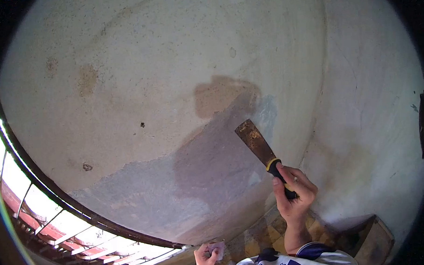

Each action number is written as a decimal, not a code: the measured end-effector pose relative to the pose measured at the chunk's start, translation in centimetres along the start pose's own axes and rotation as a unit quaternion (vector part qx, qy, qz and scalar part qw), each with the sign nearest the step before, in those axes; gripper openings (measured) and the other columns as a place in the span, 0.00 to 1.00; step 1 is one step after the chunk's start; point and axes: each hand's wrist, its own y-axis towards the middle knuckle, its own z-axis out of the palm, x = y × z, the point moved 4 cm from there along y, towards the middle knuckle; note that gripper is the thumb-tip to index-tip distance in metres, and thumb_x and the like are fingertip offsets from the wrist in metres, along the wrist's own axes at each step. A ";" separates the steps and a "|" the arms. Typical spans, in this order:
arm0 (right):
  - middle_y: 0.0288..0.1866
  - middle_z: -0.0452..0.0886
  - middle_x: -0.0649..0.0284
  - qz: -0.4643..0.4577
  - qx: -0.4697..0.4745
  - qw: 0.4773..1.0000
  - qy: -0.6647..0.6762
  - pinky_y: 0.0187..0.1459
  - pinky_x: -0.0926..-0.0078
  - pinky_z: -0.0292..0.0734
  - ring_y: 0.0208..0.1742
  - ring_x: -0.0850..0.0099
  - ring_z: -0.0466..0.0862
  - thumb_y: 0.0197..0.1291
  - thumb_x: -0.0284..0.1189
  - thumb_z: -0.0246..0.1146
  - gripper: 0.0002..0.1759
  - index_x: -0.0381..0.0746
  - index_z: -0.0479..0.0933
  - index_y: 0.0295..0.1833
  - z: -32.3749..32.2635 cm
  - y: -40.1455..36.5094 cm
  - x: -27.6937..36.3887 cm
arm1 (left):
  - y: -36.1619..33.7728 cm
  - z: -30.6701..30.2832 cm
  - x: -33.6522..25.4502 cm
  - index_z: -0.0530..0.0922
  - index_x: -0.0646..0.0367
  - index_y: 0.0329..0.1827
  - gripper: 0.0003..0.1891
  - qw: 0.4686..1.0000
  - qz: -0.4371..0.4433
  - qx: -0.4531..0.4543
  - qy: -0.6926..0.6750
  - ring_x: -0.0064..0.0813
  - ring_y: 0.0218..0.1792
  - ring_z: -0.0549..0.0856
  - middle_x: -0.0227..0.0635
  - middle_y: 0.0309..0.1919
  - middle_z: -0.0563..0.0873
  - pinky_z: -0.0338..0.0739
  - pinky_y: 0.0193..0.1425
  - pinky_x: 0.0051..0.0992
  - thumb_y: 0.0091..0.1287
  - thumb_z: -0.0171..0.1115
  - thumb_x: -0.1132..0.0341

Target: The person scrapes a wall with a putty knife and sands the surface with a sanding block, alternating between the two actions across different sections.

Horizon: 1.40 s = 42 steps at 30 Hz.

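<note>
My right hand is wrapped round the black and yellow handle of a putty knife. Its broad blade is stained brown and points up and left, over a bluish-grey scraped patch on the wall. Low in the view, my left hand is closed with the thumb against a small pinkish piece, thin and sheet-like; I cannot tell what it is made of.
The cream wall has stains and small holes, and a head-shaped shadow falls on it. A barred window curves along the lower left. Patterned floor tiles and a wooden box show below.
</note>
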 end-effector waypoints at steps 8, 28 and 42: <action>0.40 0.85 0.54 0.006 0.005 1.000 -0.009 0.37 0.73 0.82 0.37 0.65 0.87 0.54 0.18 0.68 0.20 0.37 0.83 0.54 0.4 -1.0 -0.4 | 0.2 -1.3 0.3 0.82 0.64 0.44 0.11 0.997 0.004 0.002 0.074 0.27 0.36 0.86 0.37 0.37 0.88 0.81 0.42 0.29 0.58 0.62 0.76; 0.40 0.85 0.53 0.012 0.009 1.000 -0.005 0.36 0.74 0.81 0.38 0.65 0.87 0.54 0.18 0.68 0.20 0.37 0.83 0.55 0.3 -1.3 0.3 | 0.1 -0.8 0.4 0.82 0.66 0.41 0.10 0.998 0.048 0.005 0.034 0.21 0.31 0.85 0.37 0.29 0.87 0.80 0.37 0.24 0.55 0.62 0.76; 0.39 0.86 0.55 -0.025 -0.018 1.000 0.005 0.36 0.75 0.81 0.36 0.67 0.88 0.51 0.17 0.71 0.22 0.40 0.84 0.54 1.1 1.4 0.8 | -0.2 -0.3 0.7 0.82 0.67 0.35 0.09 0.993 0.097 0.002 0.065 0.22 0.25 0.85 0.40 0.22 0.85 0.77 0.31 0.23 0.52 0.65 0.73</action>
